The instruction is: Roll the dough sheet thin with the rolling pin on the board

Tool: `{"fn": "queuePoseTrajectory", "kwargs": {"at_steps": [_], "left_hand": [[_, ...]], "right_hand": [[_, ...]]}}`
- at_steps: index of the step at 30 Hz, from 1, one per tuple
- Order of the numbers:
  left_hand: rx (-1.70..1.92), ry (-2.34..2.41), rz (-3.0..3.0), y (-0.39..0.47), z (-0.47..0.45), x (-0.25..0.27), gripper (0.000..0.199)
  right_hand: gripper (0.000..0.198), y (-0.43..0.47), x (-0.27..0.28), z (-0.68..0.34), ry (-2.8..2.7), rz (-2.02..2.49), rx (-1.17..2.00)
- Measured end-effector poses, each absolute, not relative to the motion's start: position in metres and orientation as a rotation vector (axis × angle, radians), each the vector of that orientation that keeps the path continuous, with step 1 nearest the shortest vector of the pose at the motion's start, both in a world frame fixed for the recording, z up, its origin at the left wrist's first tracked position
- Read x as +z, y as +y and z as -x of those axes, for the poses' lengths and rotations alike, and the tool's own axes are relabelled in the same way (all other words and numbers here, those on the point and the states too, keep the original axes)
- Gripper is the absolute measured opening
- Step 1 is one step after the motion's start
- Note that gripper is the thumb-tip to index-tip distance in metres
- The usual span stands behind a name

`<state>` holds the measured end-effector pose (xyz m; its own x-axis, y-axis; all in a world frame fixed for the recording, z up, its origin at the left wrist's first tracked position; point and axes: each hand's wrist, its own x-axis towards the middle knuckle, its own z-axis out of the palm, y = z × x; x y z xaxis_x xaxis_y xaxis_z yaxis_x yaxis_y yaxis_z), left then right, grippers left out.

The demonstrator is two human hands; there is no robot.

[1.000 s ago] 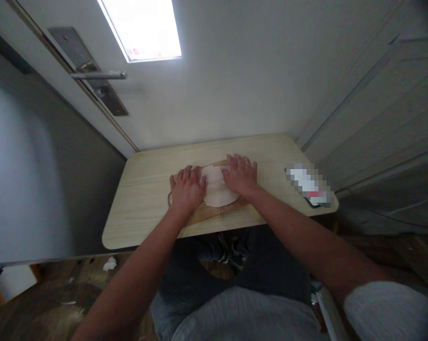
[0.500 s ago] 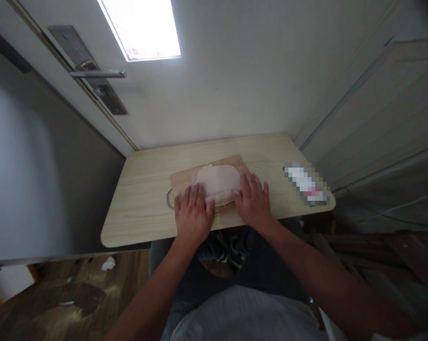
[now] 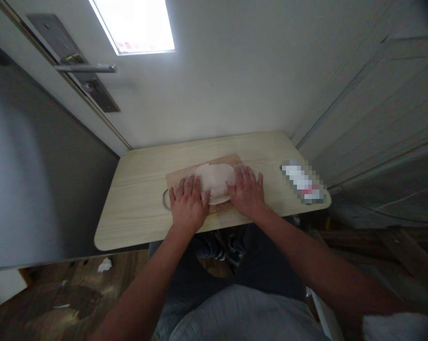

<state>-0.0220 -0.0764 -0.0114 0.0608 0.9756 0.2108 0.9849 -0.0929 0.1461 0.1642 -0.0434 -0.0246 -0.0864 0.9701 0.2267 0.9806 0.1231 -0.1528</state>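
Fingers (image 3: 180,188) loosely spread and palms down, the left hand (image 3: 187,206) and right hand (image 3: 248,193) flank a pale, dough-like sheet (image 3: 217,177) lying between them on a wooden board (image 3: 176,178). Contact beneath the palms is hidden. The sheet looks light, soft and easily torn, best lifted with flat support under its rim. A phone-like object (image 3: 301,182) rests on the tabletop (image 3: 128,201), well right of the right fingers.

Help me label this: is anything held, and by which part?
Can't tell: left grip and right grip lie palm-down at the dough, hiding what's beneath.
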Motion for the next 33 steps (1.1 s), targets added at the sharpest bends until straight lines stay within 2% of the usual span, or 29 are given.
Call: {"fn": "queuePoseTrajectory", "kwargs": {"at_steps": [33], "left_hand": [[-0.337, -2.134, 2.326, 0.008, 0.042, -0.006, 0.057]], "right_hand": [[0.056, 0.036, -0.015, -0.151, -2.202, 1.919, -0.032]]}}
